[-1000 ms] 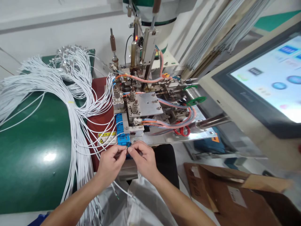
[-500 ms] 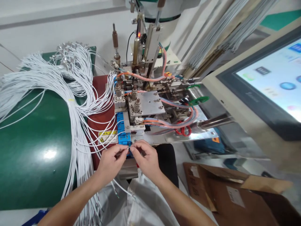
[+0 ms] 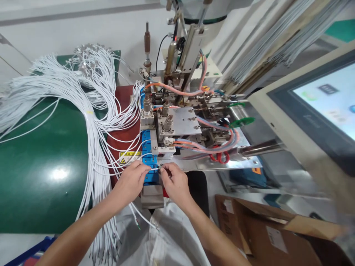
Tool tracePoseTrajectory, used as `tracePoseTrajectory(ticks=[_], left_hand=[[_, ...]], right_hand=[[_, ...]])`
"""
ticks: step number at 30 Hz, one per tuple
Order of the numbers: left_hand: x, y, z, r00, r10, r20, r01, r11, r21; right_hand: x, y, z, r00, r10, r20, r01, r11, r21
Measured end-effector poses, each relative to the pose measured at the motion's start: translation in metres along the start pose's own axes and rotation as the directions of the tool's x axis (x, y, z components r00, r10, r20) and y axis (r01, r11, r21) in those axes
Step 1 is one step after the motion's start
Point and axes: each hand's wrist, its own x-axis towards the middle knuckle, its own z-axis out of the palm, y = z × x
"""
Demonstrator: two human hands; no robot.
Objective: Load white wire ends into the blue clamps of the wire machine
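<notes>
A white cable (image 3: pixel 154 169) stretches between my two hands, just over the row of blue fixture blocks (image 3: pixel 149 177) on the machine's front left edge. My left hand (image 3: pixel 133 180) pinches the cable between thumb and fingers, left of the blocks. At the cable's right end, my right hand (image 3: pixel 176 184) is closed in a pinch on its tip; the tip itself is mostly hidden by the fingers. Other white cables lie across the blocks farther back, running from a thick bundle of white cables (image 3: pixel 94 147) at the left.
Metal machine plates (image 3: pixel 183 123) with orange and clear hoses (image 3: pixel 210 149) stand behind my hands. A touch screen (image 3: pixel 330 99) juts in at right. A green table (image 3: pixel 47 177) lies left, a cardboard box (image 3: pixel 257 229) at lower right. A yellow warning label (image 3: pixel 129 157) is near my left hand.
The view has shifted, so the machine sits slightly farther right. My hands have drawn a little apart, and a short length of the cable now shows between them over the blue blocks.
</notes>
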Motion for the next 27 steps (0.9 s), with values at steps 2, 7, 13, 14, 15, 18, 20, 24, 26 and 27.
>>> tracePoseTrajectory(ticks=[2, 7, 13, 14, 15, 18, 20, 24, 26, 27], left_hand=[[0.001, 0.001, 0.0, 1.0, -0.024, 0.012, 0.024, 1.0, 0.016], [0.004, 0.003, -0.002, 0.998, -0.058, 0.021, 0.057, 0.998, 0.041], [0.006, 0.001, 0.0, 0.997, -0.079, 0.02, 0.077, 0.994, 0.075], [0.007, 0.001, 0.0, 0.996, -0.081, 0.024, 0.079, 0.994, 0.082], [0.007, 0.0, 0.0, 0.996, -0.08, 0.027, 0.078, 0.993, 0.084], [0.008, -0.001, -0.001, 0.998, -0.056, 0.026, 0.055, 0.997, 0.059], [0.009, -0.002, -0.001, 0.999, -0.043, 0.018, 0.042, 0.998, 0.047], [0.007, -0.003, 0.001, 1.0, -0.026, 0.0, 0.025, 0.997, 0.078], [0.005, -0.002, 0.003, 1.0, -0.013, -0.01, 0.014, 0.993, 0.118], [0.003, -0.002, 0.003, 1.0, -0.001, -0.011, 0.003, 0.989, 0.149]], right_hand=[[0.001, -0.001, -0.002, 1.0, 0.009, 0.015, -0.008, 0.998, -0.055], [0.005, -0.002, -0.006, 0.998, 0.024, 0.052, -0.019, 0.996, -0.087], [0.01, 0.003, -0.006, 0.988, 0.077, 0.133, -0.069, 0.996, -0.061], [0.011, 0.004, -0.007, 0.986, 0.081, 0.147, -0.073, 0.995, -0.063], [0.011, 0.004, -0.008, 0.984, 0.075, 0.164, -0.065, 0.996, -0.064], [0.014, 0.005, -0.009, 0.979, 0.003, 0.202, 0.004, 0.999, -0.035], [0.014, 0.007, -0.006, 0.979, -0.047, 0.2, 0.052, 0.998, -0.02], [0.012, 0.014, 0.01, 0.993, -0.057, 0.105, 0.059, 0.998, -0.023], [0.009, 0.017, 0.017, 0.997, -0.058, 0.042, 0.058, 0.998, -0.007], [0.009, 0.018, 0.019, 0.998, -0.061, 0.028, 0.061, 0.998, -0.002]])
